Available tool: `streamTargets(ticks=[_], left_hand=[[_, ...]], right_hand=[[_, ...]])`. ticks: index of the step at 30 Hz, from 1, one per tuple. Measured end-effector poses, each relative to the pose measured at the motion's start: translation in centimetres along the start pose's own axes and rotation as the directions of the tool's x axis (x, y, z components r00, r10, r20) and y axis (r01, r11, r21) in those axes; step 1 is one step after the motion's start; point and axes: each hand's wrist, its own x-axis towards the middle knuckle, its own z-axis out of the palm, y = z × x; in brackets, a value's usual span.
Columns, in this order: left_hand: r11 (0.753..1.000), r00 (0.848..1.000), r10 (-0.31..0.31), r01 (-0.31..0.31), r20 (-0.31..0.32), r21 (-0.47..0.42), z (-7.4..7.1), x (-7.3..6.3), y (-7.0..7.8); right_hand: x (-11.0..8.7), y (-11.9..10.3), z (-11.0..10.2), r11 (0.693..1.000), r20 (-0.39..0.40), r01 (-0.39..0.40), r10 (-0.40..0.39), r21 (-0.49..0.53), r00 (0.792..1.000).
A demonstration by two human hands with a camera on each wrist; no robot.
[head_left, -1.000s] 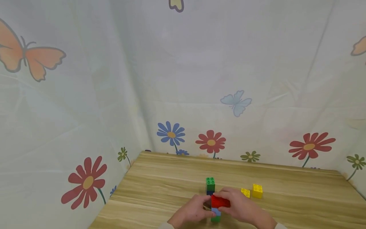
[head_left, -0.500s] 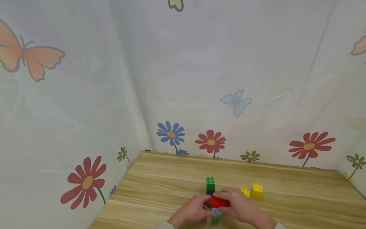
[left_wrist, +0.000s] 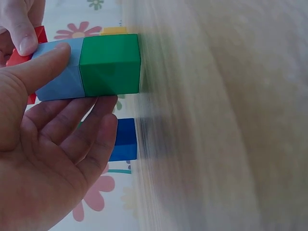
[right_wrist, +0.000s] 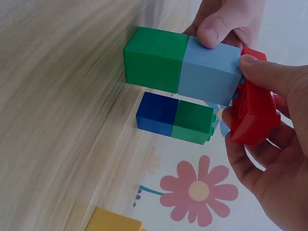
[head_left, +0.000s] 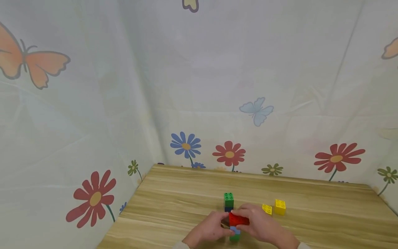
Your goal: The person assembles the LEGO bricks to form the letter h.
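A light blue brick [right_wrist: 209, 70] sits on a green brick [right_wrist: 155, 60], forming a short upright stack on the wooden table. My left hand [head_left: 212, 226] holds the light blue brick, its thumb [left_wrist: 53, 60] on the near side and the fingers around the far side. On top, my right hand [head_left: 261, 223] pinches a longer red brick [right_wrist: 255, 113] between thumb and fingers. The red brick overhangs the stack towards the right hand. Some studs show at the joint in the right wrist view, so whether it is fully seated I cannot tell.
Just behind stands a second stack, a green brick [head_left: 228, 197] over a dark blue brick [right_wrist: 156, 113]. Two yellow bricks lie to the right, one standing apart [head_left: 280, 207] and one partly behind the right hand [head_left: 267, 209]. Flower-print cloth [head_left: 199, 86] encloses the table [head_left: 180, 193].
The red brick has shifted very slightly to the left with the right fingers. Otherwise both hands and the stacks look the same.
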Motion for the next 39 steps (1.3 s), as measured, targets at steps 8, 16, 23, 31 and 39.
streamTargets(ticks=[8, 16, 23, 31, 39], left_hand=[[1.000, 1.000, 0.007, -0.007, 0.008, -0.001, -0.08, 0.00, 0.03], [1.000, 1.000, 0.006, -0.006, 0.010, 0.004, -0.14, 0.00, 0.06], [1.000, 1.000, -0.018, 0.018, 0.002, 0.010, -0.15, -0.01, 0.02], [0.998, 0.999, -0.046, 0.047, -0.002, 0.029, -0.30, -0.08, 0.03], [0.999, 1.000, -0.026, 0.026, 0.009, 0.028, -0.27, -0.01, 0.05]], right_hand=[[0.04, 0.28, 0.21, 1.000, -0.012, 0.014, -0.014, 0.019, 1.000], [-0.11, 0.29, 0.11, 1.000, -0.028, 0.025, -0.025, 0.009, 0.999], [-0.22, 0.38, -0.02, 1.000, -0.014, -0.006, 0.007, 0.021, 1.000], [-0.41, 0.38, -0.15, 0.998, 0.011, -0.048, 0.048, 0.037, 0.999], [-0.27, 0.29, -0.21, 0.997, 0.039, -0.052, 0.050, 0.059, 0.998]])
